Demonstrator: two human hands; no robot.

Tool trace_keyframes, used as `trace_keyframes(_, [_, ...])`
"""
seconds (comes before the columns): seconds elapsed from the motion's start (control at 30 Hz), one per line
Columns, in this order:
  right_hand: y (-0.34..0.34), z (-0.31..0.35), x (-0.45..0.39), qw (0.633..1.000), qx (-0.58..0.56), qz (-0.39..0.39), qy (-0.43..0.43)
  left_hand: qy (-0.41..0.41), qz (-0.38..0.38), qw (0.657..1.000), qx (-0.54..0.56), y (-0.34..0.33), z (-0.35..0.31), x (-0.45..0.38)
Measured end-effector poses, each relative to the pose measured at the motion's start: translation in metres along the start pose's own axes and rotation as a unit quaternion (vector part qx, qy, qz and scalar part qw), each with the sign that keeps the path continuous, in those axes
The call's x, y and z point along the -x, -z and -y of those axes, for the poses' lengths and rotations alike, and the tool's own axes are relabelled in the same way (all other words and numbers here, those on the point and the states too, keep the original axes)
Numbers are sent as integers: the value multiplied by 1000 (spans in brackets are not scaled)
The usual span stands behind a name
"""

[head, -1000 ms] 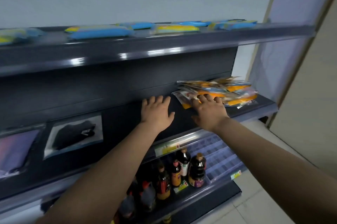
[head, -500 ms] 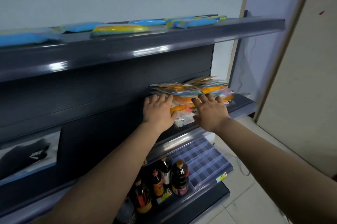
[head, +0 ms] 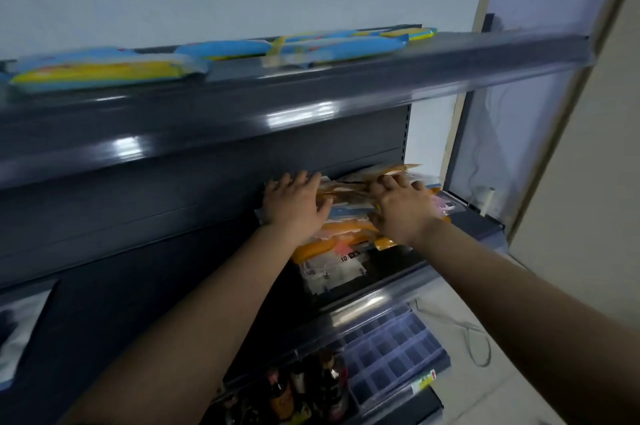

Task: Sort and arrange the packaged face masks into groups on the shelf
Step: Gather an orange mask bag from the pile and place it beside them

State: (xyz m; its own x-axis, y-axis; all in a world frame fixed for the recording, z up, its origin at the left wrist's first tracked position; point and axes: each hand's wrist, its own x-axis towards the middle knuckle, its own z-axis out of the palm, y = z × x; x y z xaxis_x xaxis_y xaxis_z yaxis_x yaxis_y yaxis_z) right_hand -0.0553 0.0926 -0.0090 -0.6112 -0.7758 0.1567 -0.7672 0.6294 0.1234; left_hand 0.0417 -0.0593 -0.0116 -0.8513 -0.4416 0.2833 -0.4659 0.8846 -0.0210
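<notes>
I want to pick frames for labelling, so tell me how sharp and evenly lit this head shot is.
Head view: motion blur smears the blue and yellow packs on the top shelf, and the pile of masks under the left hand and right hand; glare streaks the shelf edge; bottles sit in dim shadow; wide-angle bending.

Little could be read. One of the packaged face masks at the bottom of the pile on the middle shelf bore the number "10" in dark print beside a small dark block of characters too blurred to make out. A price tag on the lowest shelf's front rail showed red and green marks, illegible. The bottle labels below were blurred.
</notes>
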Motion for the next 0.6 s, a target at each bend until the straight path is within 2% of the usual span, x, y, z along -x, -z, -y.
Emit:
trace_keyframes(0.23, [-12,-36,-44,999,-22,6,44,53,39,997,-29,-7,-17,-32])
trace_keyframes(0.43, [-24,-80,-83,995,-12,2,98,114,43,992,-41,-17,-39,-52])
trace_keyframes(0.6, [-37,-113,-112,990,-65,12,126,160,54,984,-53,-28,-60,-67])
